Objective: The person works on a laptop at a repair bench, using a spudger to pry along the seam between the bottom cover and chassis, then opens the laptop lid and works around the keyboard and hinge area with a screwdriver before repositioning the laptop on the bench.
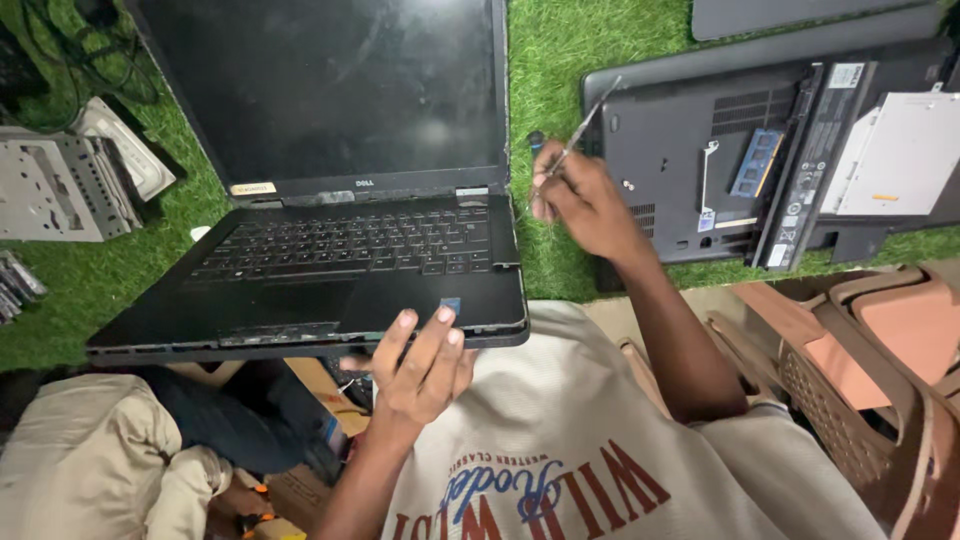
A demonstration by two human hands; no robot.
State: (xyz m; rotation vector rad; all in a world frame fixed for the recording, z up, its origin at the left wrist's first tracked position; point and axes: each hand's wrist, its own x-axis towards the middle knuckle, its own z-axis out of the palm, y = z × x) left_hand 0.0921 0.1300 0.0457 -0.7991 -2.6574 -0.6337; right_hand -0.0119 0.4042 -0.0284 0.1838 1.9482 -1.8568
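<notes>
From the head view, we see the left hand (422, 362) gripping the front edge of an open black laptop (340, 270), fingers curled up over the palm rest and thumb hidden beneath. The laptop sits just ahead of that hand, tilted, its dark screen rising beyond the keyboard. The right hand (580, 200) is closed around a thin screwdriver (585, 128), whose shaft points up and away from the knuckles. It hovers over green turf (550, 60), just right of the laptop's hinge. Right of this hand lies a second laptop (720, 160), bottom up, cover off, with a memory module (757, 160) showing. Far left of the left hand rests a grey metal bracket (55, 185).
</notes>
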